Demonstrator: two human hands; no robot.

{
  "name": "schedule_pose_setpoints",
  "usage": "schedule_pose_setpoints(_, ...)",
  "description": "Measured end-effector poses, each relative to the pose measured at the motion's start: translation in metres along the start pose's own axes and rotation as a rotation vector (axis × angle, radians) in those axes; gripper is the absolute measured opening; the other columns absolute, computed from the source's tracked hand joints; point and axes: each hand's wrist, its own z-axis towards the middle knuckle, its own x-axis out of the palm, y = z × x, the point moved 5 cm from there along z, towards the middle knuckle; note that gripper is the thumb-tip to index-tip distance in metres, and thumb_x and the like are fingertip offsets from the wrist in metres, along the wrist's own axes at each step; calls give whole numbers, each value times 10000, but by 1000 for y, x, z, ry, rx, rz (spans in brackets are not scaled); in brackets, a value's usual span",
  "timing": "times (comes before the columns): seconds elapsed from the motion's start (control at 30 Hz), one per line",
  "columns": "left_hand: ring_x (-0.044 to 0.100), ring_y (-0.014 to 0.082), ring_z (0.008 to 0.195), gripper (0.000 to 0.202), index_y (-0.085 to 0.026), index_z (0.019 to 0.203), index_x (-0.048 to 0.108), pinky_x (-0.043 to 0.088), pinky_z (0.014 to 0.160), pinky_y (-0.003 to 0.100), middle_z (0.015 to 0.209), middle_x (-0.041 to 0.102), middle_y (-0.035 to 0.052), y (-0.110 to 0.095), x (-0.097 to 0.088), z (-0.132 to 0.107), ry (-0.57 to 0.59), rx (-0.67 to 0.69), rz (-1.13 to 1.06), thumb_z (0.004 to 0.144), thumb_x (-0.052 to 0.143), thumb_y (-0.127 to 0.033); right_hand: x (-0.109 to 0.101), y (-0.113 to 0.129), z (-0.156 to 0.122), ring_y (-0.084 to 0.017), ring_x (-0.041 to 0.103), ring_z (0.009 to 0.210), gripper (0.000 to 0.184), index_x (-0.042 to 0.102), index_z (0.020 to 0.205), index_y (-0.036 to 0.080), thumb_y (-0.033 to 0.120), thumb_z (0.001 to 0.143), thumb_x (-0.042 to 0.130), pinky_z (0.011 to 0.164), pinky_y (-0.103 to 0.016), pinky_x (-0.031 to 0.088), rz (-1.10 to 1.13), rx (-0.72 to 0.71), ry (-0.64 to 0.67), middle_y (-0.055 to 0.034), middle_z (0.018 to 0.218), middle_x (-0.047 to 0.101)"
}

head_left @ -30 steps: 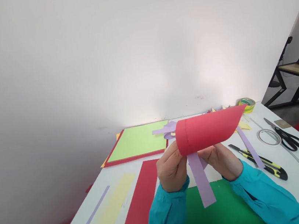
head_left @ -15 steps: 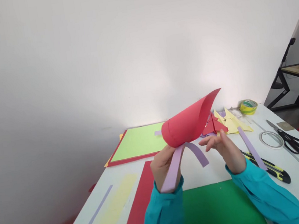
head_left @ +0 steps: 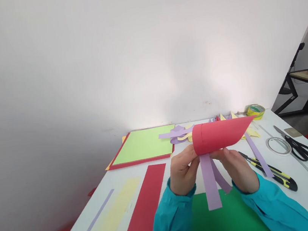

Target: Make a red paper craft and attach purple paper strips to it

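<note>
A red paper tube with a slanted pointed end is held up in front of me, its point to the right. My left hand pinches the tube's left end from below. Fingers of my right hand close on its underside; some fingertips are hidden. From the bottom of the tube hang a wide purple paper strip and a second purple strip curving behind it. Underneath, on the table, lies a green sheet.
A light green sheet lies at the back left, a red strip nearer. Rightward are a utility knife, purple strip, tape roll, scissors and yellow tape. Purple and yellow paper pieces lie behind my hands.
The red tube has moved right and turned more level, with its strips now hanging down. My right hand, apart from it before, has come up against its underside.
</note>
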Motion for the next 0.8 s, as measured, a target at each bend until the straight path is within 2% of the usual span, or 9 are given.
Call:
schedule_pose_setpoints(0.07, 610, 262, 1034, 344, -229, 1111, 649, 553, 791, 351, 1140, 650, 90, -2, -2, 0, -10, 68, 28, 844, 480, -90, 6, 4, 1, -281, 559, 1057, 429, 667, 1059, 225, 505, 886, 392, 937, -463, 402, 119, 22, 8, -76, 1035, 679)
schedule_pose_setpoints(0.2, 612, 258, 1030, 352, -219, 1083, 661, 548, 810, 364, 1123, 657, 99, -4, -1, -1, 51, 135, 14, 840, 465, -56, 13, 10, 4, -286, 586, 1013, 412, 598, 1147, 267, 512, 830, 500, 852, -465, 458, 259, 98, -11, -67, 1076, 662)
schedule_pose_setpoints(0.33, 623, 250, 1010, 360, -223, 1089, 655, 556, 798, 348, 1125, 656, 94, -7, -5, 0, 37, 143, 13, 833, 474, -46, 17, -1, 4, -293, 643, 848, 560, 562, 1200, 193, 588, 854, 367, 793, -483, 462, 296, 216, 88, -129, 930, 698)
schedule_pose_setpoints(0.43, 623, 250, 1007, 374, -218, 1091, 653, 556, 800, 358, 1140, 648, 100, -8, -7, 0, 28, 140, 13, 822, 482, -25, 18, -12, 3, -293, 652, 784, 629, 545, 1221, 156, 609, 864, 294, 772, -482, 451, 335, 269, 155, -144, 827, 708)
schedule_pose_setpoints(0.57, 620, 255, 1010, 367, -208, 1080, 660, 555, 796, 361, 1144, 645, 107, -8, -8, 0, 21, 140, 8, 816, 488, -21, 20, -18, 2, -291, 643, 782, 696, 607, 1143, 118, 657, 834, 297, 794, -475, 421, 388, 340, 240, -172, 857, 704)
schedule_pose_setpoints(0.67, 621, 249, 1001, 369, -207, 1073, 664, 554, 793, 355, 1130, 652, 104, -9, -8, 0, 21, 143, 8, 812, 488, -14, 20, -18, 1, -296, 633, 799, 734, 684, 994, 94, 694, 801, 310, 833, -485, 388, 403, 396, 289, -191, 872, 698)
schedule_pose_setpoints(0.8, 659, 202, 838, 367, -215, 1072, 667, 565, 697, 301, 1067, 680, 92, -12, -11, 1, -10, 137, 27, 813, 491, -24, 20, -27, -4, -312, 609, 897, 620, 726, 834, 100, 654, 748, 461, 911, -500, 306, 380, 497, 337, -180, 874, 699)
